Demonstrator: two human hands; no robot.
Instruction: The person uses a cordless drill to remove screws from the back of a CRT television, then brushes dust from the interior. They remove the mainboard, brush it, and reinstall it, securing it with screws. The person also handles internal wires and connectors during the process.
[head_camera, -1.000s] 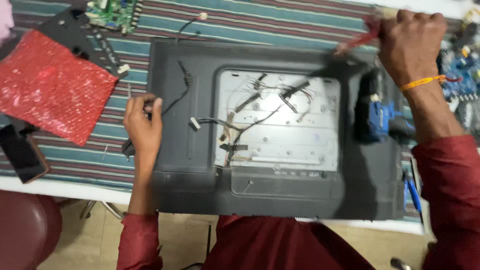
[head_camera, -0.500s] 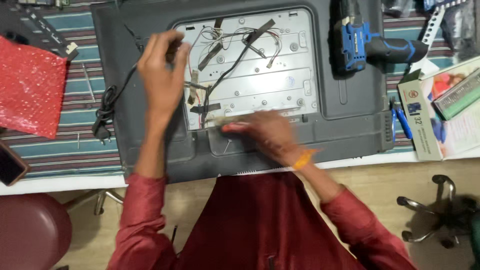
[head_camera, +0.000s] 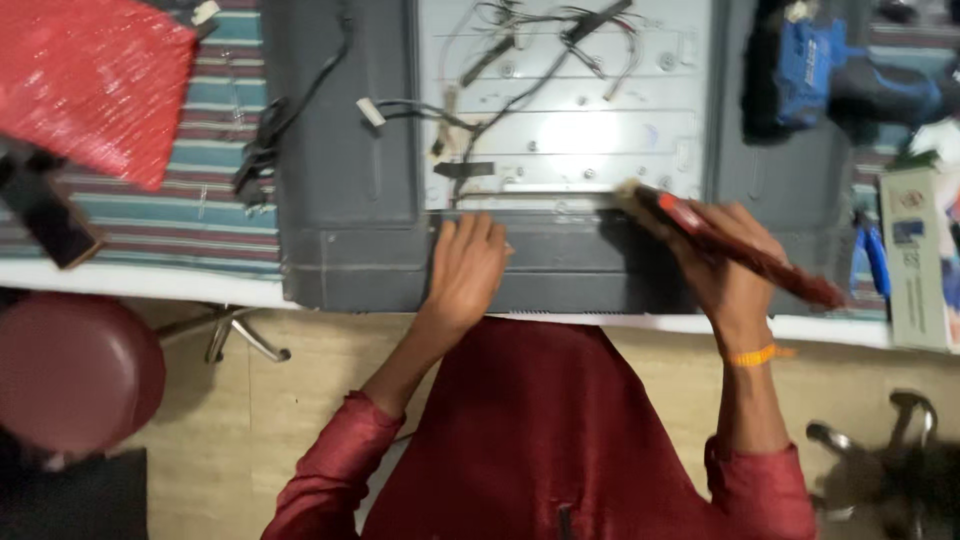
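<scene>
A dark grey television back panel (head_camera: 350, 180) lies face down on the table, its silver metal plate (head_camera: 590, 130) exposed with loose black wires (head_camera: 520, 60) across it. My left hand (head_camera: 465, 270) rests flat, fingers apart, on the panel's lower edge. My right hand (head_camera: 725, 270) grips a red-handled brush (head_camera: 740, 250), whose pale bristle end touches the bottom edge of the metal plate.
A blue cordless drill (head_camera: 840, 85) lies on the panel's upper right. A red bubble bag (head_camera: 95, 85) and a dark phone (head_camera: 45, 210) sit on the striped cloth (head_camera: 200, 215) at left. A box (head_camera: 915, 260) lies at right. A maroon stool (head_camera: 75, 370) stands below left.
My left hand came off the wires and down to the panel's lower edge. My right hand shifted right with the brush along the plate's bottom edge. The view moved nearer.
</scene>
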